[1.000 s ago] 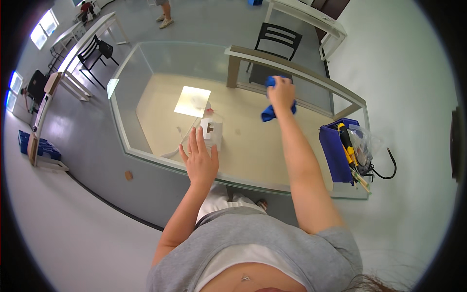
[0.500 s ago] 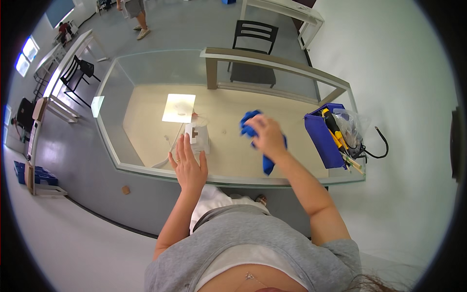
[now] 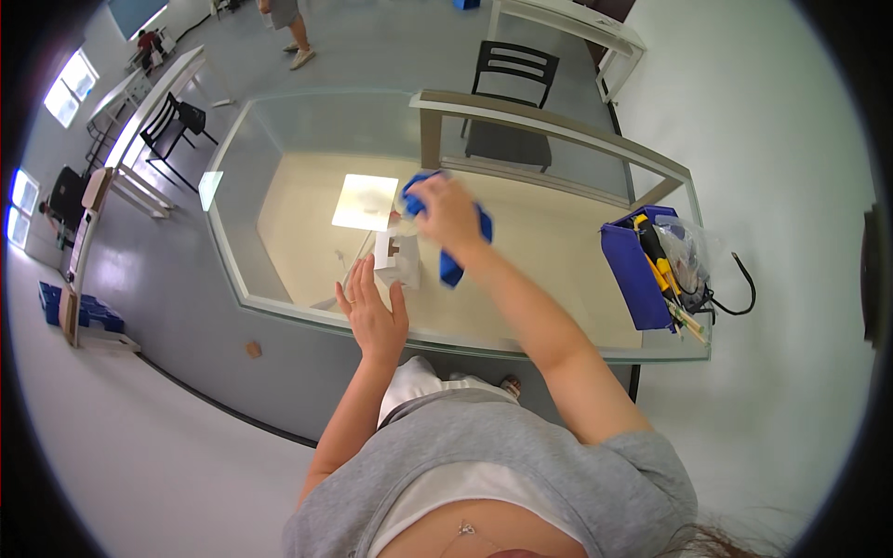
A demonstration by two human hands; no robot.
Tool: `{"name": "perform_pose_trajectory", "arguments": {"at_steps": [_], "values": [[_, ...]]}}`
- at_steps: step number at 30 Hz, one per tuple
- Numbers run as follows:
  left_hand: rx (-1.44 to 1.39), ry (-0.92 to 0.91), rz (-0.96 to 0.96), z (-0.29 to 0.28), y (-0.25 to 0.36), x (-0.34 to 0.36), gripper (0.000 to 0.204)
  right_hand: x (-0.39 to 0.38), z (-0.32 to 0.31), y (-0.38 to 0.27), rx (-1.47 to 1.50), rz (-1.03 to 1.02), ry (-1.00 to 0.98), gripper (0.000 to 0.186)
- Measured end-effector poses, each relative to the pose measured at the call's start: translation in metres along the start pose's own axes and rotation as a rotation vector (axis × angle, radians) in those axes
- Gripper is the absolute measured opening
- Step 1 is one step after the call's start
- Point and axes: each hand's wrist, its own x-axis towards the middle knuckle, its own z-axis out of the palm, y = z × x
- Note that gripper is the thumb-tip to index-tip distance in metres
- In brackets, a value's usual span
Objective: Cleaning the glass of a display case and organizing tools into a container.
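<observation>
My right hand (image 3: 446,212) grips a crumpled blue cloth (image 3: 451,268) over the middle of the glass tabletop (image 3: 537,337), slightly blurred. My left hand (image 3: 372,312) is open, fingers apart, on or just above the glass near its front edge. Beneath the glass, on a cream surface, a white box-like object (image 3: 400,260) with a notched opening sits beside a pale cable (image 3: 326,302). A bright square patch shows behind it. At the right end stands a blue bin (image 3: 633,274) holding yellow-black tools, sticks, a clear bag and a black cord.
A black chair (image 3: 512,139) stands behind the glass table. A white desk (image 3: 567,23) is farther back, more desks and chairs line the left. A person's legs (image 3: 298,42) show on the floor beyond. A white wall borders the right; blue crates (image 3: 79,307) lie at left.
My right hand swept the blue cloth from the back right toward the front, then moved back and leftward to the middle. The view has shifted slightly; my left hand stays open near the front edge.
</observation>
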Motion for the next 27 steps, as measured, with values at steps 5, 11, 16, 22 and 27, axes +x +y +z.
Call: {"name": "perform_pose_trajectory", "arguments": {"at_steps": [5, 11, 16, 22, 27], "values": [[-0.040, 0.010, 0.035, -0.001, -0.002, 0.000, 0.049, -0.065, -0.039, -0.048, 0.296, -0.246, -0.274, 0.037], [-0.041, -0.056, 0.055, -0.002, -0.003, 0.001, 0.052, -0.061, -0.093, 0.051, -0.146, 0.047, -0.090, 0.053], [-0.025, -0.039, 0.088, -0.003, -0.002, -0.001, 0.042, -0.020, -0.102, 0.162, -0.547, 0.489, 0.228, 0.039], [-0.050, -0.016, 0.080, -0.005, 0.003, 0.000, 0.032, 0.026, -0.052, 0.090, -0.191, 0.334, 0.065, 0.037], [-0.042, -0.016, 0.066, -0.002, -0.002, 0.001, 0.034, -0.023, -0.035, -0.007, 0.159, -0.015, -0.218, 0.040]]}}
